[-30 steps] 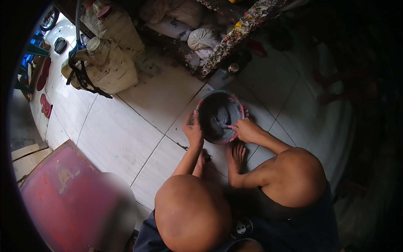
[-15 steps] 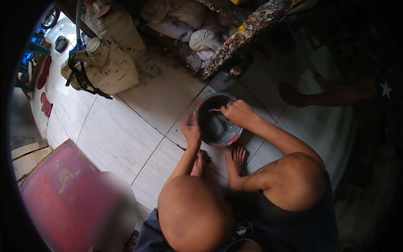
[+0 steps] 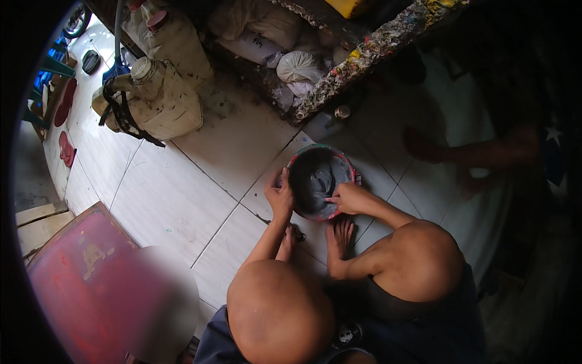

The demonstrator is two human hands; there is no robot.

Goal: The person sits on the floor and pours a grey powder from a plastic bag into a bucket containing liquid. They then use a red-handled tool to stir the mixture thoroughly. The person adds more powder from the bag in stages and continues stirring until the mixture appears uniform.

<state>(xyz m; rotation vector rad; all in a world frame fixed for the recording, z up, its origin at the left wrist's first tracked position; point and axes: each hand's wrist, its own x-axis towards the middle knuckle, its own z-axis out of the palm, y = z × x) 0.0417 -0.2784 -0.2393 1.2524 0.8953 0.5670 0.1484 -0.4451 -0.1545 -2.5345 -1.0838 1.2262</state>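
A round bowl [image 3: 346,164] with a red and green rim sits on the floor in front of my bare feet, holding thick dark grey paste [image 3: 321,181]. My left hand [image 3: 280,195] grips the bowl's left side, fingers wrapped over the edge. My right hand [image 3: 347,199] is at the lower right of the inside, closed on a thin pink-handled stirrer [image 3: 332,199] whose far end is in the paste. My right foot [image 3: 338,236] rests just below the bowl; the left is partly hidden by my arm.
Grimy plastic jerrycans [image 3: 160,100] stand upper left. A paint-crusted shelf edge [image 3: 370,60] fronts white sacks [image 3: 297,67]. A red, scuffed board [image 3: 66,291] lies lower left. Sandals [image 3: 66,148] lie at far left. Another person's leg [image 3: 467,155] shows dimly at right on the tiled floor [image 3: 157,200].
My right hand went up to the bowl's upper right with the stirrer, then back down. The bowl sits slightly lower in view. The other person's legs moved further into view at right.
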